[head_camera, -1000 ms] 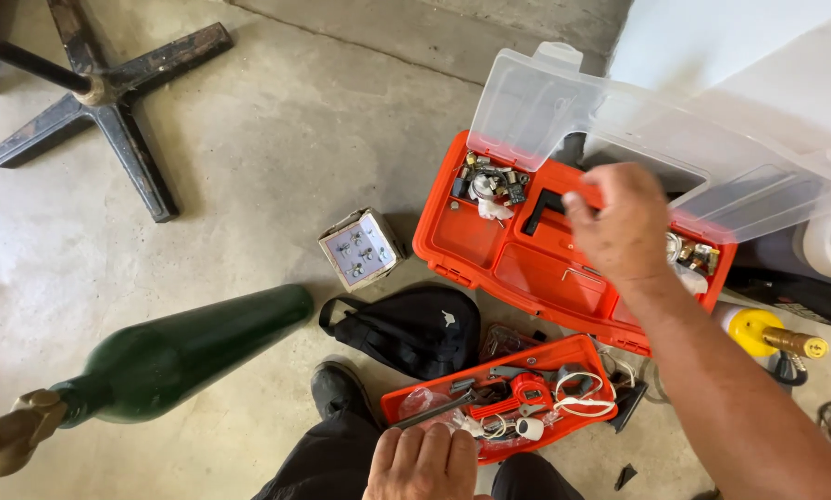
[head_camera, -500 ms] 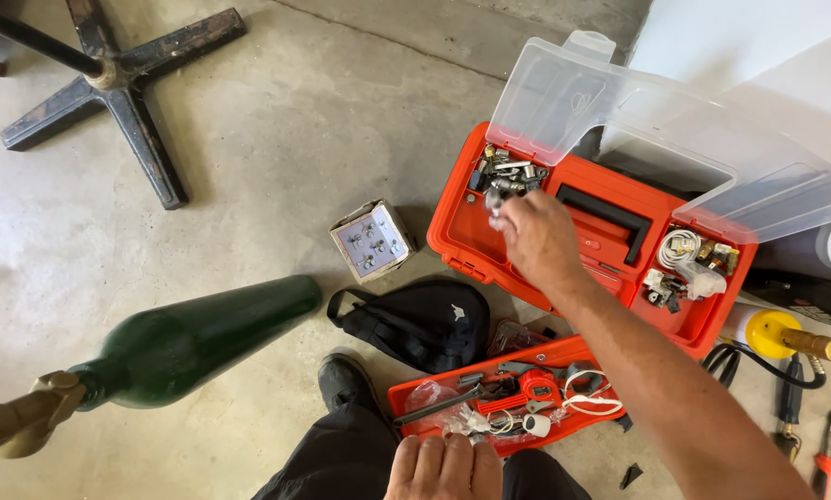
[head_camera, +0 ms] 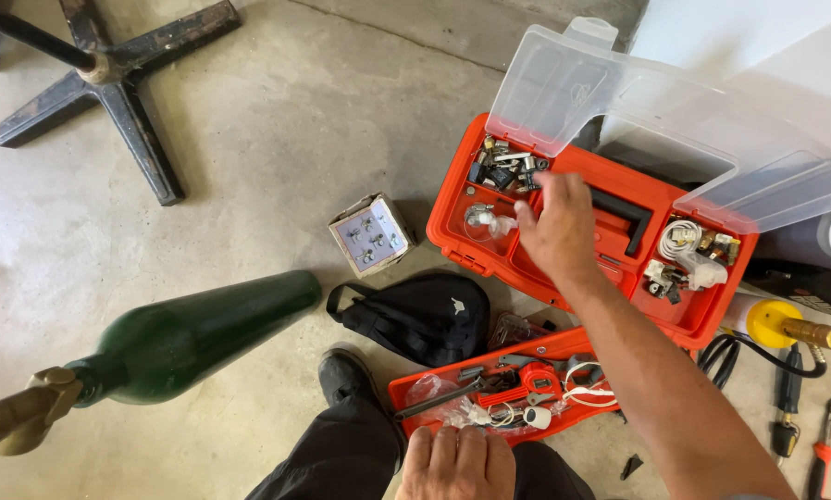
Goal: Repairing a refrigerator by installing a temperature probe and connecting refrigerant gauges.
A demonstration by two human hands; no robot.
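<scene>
So the right hand [head_camera: 559, 231] is down in the orange toolbox [head_camera: 564, 245], fingers spread loose over the left side of the top tray, fingertips right by a small clear bag [head_camera: 487, 222] with something pale in it; honestly I can't tell whether it has pinched the bag or is just brushing it. The left hand [head_camera: 457, 463] sits flat on the knee at 6 o'clock, gripping nothing.

What I'd worry about: the clear lid [head_camera: 656, 120] is propped open at 12 to 1 o'clock and leans back toward the wall, so a bump from the forearm could probably swing it shut on the fingers; the compartment of small metal fittings [head_camera: 506, 168] sits just above the hand, and a careless rake could scatter them into the next compartment or out onto the concrete floor [head_camera: 277, 139].

The lift-out orange tray [head_camera: 513, 393] is on the floor at 6 o'clock, right against the shoe [head_camera: 346, 375] and under the arm, crammed with loose tools; a shift of the leg could tip it. The green gas bottle [head_camera: 193, 333] lies on its side at 8 o'clock with nothing chocking it, so it looks free to roll. There's also a black pouch [head_camera: 415, 315] with loose straps near the foot, and a small box of screws [head_camera: 369, 233] open at 10 o'clock that a kick would empty.
</scene>
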